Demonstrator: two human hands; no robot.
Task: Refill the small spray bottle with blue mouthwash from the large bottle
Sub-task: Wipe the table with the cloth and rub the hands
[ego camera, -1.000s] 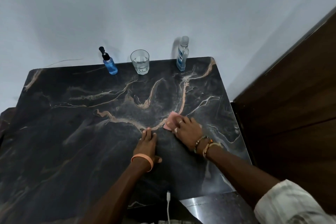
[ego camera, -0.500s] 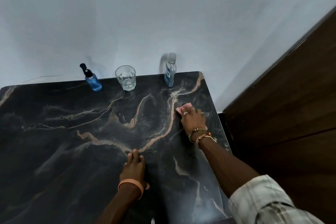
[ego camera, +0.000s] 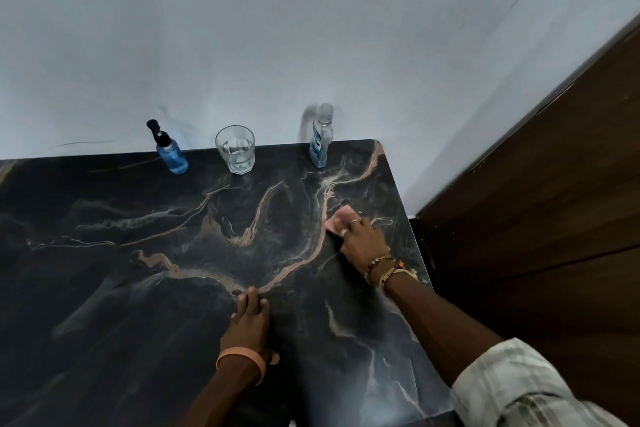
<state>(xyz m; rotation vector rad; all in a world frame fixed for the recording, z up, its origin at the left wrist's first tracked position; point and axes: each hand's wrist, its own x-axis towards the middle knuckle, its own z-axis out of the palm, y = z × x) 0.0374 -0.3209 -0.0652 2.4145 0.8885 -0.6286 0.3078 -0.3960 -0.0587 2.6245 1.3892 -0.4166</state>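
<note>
I press a pink cloth [ego camera: 337,222] flat under my right hand [ego camera: 363,241], wiping the table [ego camera: 138,288]. My left hand [ego camera: 249,319] lies open. Next I must reach the bottles.

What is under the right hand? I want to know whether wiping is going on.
A pink cloth pokes out beneath the right hand, flat on the marble table. The rest is covered.

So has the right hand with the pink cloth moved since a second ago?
Yes. The right hand slid the pink cloth away from the left hand, toward the table's right edge and nearer the clear bottle.
</note>
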